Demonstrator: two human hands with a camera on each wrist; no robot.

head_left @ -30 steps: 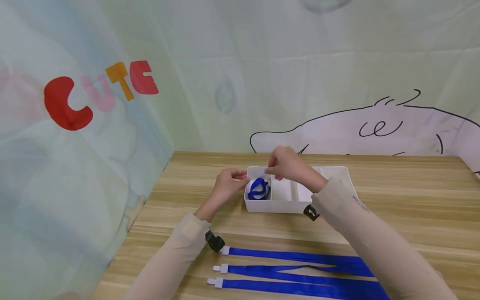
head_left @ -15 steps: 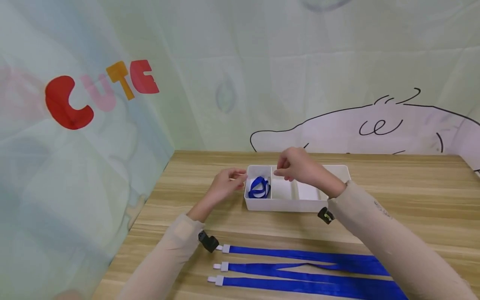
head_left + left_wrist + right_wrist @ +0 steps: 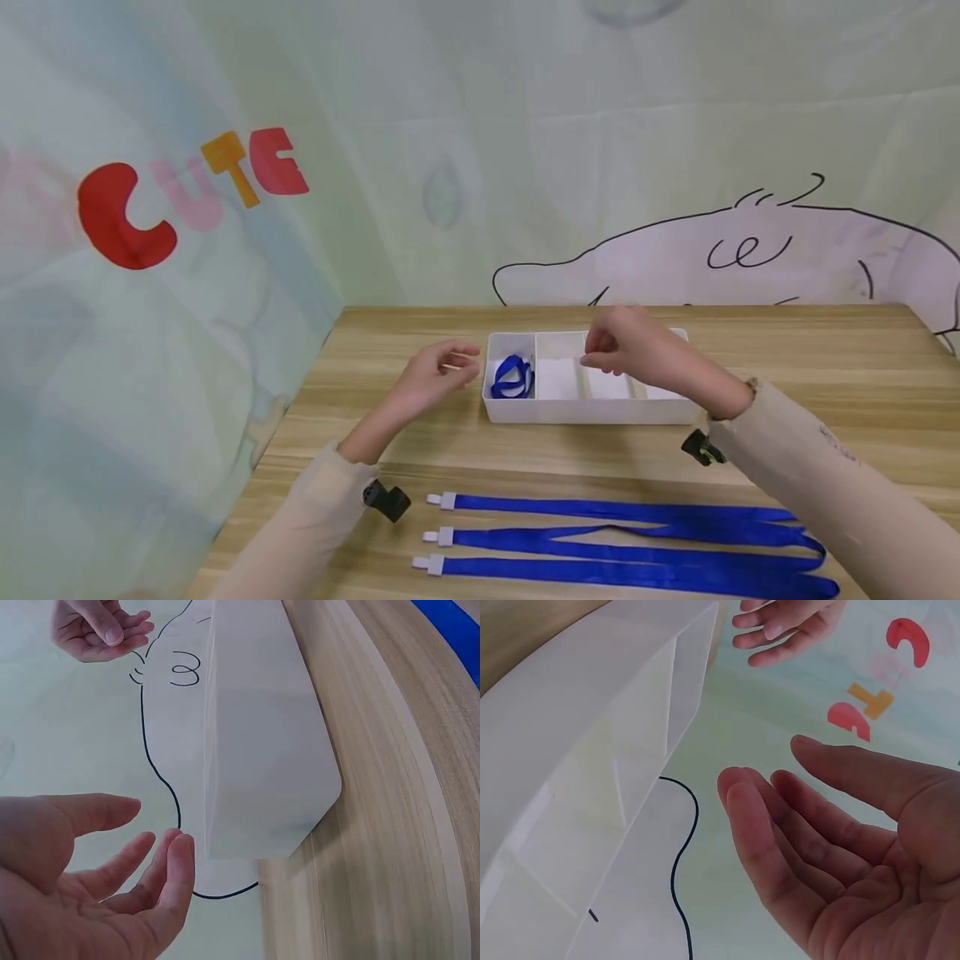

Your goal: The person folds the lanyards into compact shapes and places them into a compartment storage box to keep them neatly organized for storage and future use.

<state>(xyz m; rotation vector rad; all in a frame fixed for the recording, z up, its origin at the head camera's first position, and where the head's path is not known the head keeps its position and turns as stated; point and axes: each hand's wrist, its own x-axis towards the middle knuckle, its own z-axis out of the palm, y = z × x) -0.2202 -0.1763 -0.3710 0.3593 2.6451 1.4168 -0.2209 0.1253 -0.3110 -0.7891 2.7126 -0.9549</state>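
Nearest us on the bench [image 3: 480, 458], three blue lanyards [image 3: 562, 571] lie stretched side by side, white clips to the left; past them, our left hand [image 3: 433, 375] hangs just beside the white box [image 3: 585, 412] and our right hand [image 3: 633, 346] hovers by its middle compartments, all fingers loosely curved, thumbs apart, pinching nothing. A coiled lanyard [image 3: 511, 365] rests in the leftmost compartment, so we judge its placing done; next, we would likely need to reach down and pinch up a flat one for coiling.
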